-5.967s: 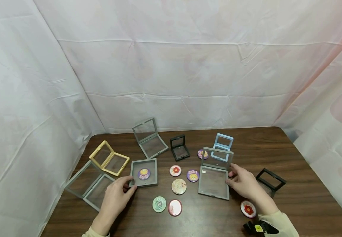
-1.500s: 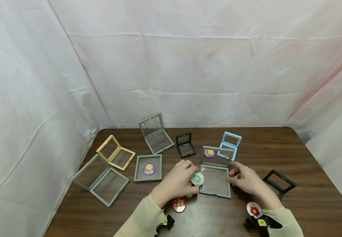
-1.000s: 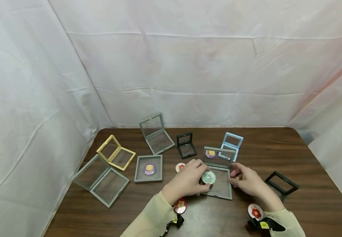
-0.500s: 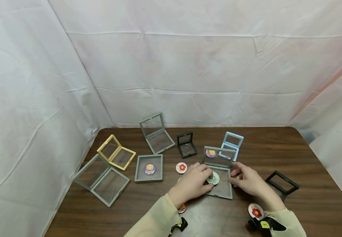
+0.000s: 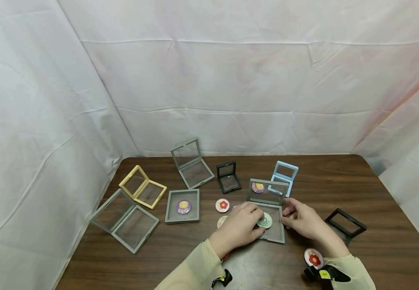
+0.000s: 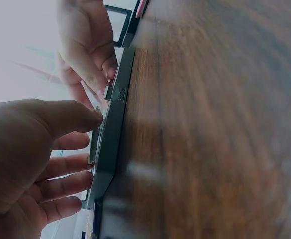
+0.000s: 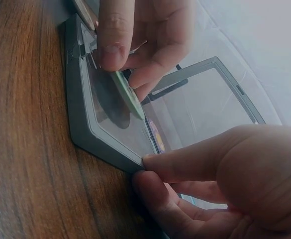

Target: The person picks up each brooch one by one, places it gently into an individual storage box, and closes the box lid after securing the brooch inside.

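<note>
My left hand (image 5: 239, 226) pinches a round green pin badge (image 5: 266, 220) between thumb and fingers. The badge is over the clear base of an open grey display case (image 5: 276, 237). In the right wrist view the badge (image 7: 130, 99) tilts just above the clear film, its shadow beside it. My right hand (image 5: 301, 220) grips the right edge of this case between thumb and finger; the right wrist view shows the thumb on the frame (image 7: 118, 157). The raised lid (image 5: 265, 192) stands at the back, with a purple badge (image 5: 258, 187) visible through it.
Left of the hands, a grey case (image 5: 182, 219) holds a purple badge (image 5: 183, 207). Open cases stand around: yellow (image 5: 142, 189), grey (image 5: 195, 173), black (image 5: 229, 183), light blue (image 5: 285, 171), black (image 5: 347, 219). Flower badges (image 5: 222, 205) lie on the brown table (image 5: 122, 266).
My left hand has left the grey case at left, taken the green badge from the table and brought it right, over the larger case's base. My right hand keeps holding that case.
</note>
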A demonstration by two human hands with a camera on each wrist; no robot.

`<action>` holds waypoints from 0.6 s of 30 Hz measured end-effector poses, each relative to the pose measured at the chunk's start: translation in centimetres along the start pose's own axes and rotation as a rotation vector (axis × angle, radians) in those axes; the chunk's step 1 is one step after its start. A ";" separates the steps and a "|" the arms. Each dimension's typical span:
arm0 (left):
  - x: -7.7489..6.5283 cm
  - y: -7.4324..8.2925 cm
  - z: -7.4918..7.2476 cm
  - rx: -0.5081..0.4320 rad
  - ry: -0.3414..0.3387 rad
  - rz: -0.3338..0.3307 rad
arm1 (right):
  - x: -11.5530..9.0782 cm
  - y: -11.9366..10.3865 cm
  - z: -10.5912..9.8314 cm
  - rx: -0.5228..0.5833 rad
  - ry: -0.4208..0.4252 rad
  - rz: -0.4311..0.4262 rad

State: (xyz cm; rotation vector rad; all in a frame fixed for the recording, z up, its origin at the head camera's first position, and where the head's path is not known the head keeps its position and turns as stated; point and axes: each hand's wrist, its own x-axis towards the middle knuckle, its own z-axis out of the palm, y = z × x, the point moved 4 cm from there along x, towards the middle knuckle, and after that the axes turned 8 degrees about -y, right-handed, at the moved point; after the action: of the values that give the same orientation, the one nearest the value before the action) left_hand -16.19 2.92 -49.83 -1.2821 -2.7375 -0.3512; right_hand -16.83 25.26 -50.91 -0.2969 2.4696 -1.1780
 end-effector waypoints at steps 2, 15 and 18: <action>0.0 0.0 0.1 -0.006 -0.002 0.005 | -0.1 0.0 0.0 -0.005 0.002 0.001; 0.1 0.1 0.3 0.015 0.003 0.018 | -0.1 0.0 0.0 0.011 0.003 -0.010; 0.1 0.0 0.4 0.020 0.000 0.015 | 0.0 -0.1 0.0 0.013 0.003 -0.011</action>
State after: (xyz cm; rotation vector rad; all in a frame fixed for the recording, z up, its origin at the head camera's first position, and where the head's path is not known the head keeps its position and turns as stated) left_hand -16.25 3.14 -50.17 -1.2966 -2.7231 -0.3220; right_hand -16.79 25.22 -50.86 -0.3061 2.4646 -1.1995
